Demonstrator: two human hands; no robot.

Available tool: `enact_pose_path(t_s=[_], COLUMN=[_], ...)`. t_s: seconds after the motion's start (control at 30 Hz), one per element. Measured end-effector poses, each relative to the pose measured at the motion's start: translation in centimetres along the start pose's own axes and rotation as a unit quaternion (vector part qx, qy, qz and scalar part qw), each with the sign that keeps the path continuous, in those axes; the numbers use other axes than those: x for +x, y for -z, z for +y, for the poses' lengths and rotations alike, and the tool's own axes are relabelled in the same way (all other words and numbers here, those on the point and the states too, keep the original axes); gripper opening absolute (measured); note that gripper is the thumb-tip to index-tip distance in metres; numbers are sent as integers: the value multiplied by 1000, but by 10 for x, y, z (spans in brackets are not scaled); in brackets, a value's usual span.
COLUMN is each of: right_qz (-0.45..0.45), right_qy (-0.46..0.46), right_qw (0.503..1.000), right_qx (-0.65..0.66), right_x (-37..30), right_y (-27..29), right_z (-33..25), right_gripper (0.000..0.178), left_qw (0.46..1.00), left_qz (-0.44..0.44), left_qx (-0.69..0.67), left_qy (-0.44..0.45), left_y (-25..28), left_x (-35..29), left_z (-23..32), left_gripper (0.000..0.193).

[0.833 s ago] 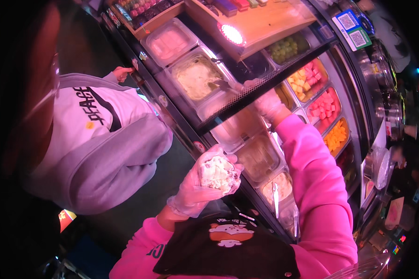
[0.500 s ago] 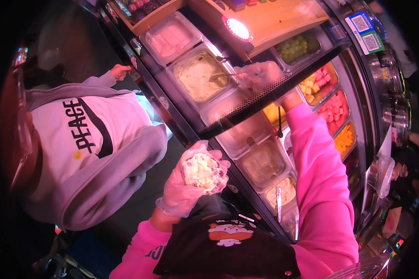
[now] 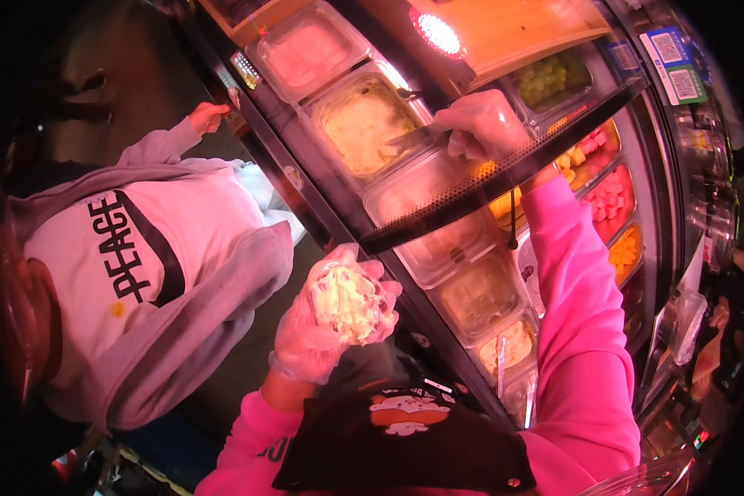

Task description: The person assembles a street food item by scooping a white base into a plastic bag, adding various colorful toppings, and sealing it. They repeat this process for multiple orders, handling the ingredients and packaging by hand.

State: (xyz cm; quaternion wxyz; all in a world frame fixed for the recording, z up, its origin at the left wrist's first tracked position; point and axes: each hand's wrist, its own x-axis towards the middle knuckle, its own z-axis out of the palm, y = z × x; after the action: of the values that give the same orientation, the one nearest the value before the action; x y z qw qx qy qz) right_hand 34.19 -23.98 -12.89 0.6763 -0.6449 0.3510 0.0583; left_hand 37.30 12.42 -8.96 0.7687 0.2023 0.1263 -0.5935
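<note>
In a clear plastic glove, my left hand point(image 3: 310, 318) cups a round lump of food coated in pale cream point(image 3: 349, 304), with dark bits at its side. What lies under the cream is hidden by my fingers. My right hand point(image 3: 486, 124), gloved as well, reaches past the black perforated bar and grips a flat metal spatula point(image 3: 417, 140). The blade dips into a tub of pale yellow cream point(image 3: 362, 124), at its right side.
Lidded tubs point(image 3: 310, 51) flank the cream tub. Right of my arm sit containers of pink cubes point(image 3: 610, 202) and orange cubes point(image 3: 624, 250), with green grapes point(image 3: 546, 83) farther back. A lamp point(image 3: 436, 33) glows above. Across the counter's edge stands a person in grey point(image 3: 215, 331).
My right hand and the spatula have shifted a little to the right in the picture, the blade still at the cream. My left hand keeps holding the cream-coated lump, slightly farther left.
</note>
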Motion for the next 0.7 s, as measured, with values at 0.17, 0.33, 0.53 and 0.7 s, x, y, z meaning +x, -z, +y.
enact_pose_path(t_s=[0.17,0.33,0.53,0.7], right_qz=[69,192,351,403], right_qy=[-6,-45,-1,328], right_qw=[960,924,917,854], right_qx=[273,328,190,22], right_x=[-20,-130,-329,-397], right_y=[0,3,-50,-92], right_z=[57,83,42,50], right_gripper=[23,22,27,10], left_qw=[1000,999,997,993], left_qz=[1,-9,-52,-120], left_qx=[5,-24,1,0], left_qy=[-28,-36,-54,8], left_y=[-10,-28,-62,-91], left_x=[4,5,10,0], left_z=[-1,-13,-54,-108], left_gripper=[89,88,82,82])
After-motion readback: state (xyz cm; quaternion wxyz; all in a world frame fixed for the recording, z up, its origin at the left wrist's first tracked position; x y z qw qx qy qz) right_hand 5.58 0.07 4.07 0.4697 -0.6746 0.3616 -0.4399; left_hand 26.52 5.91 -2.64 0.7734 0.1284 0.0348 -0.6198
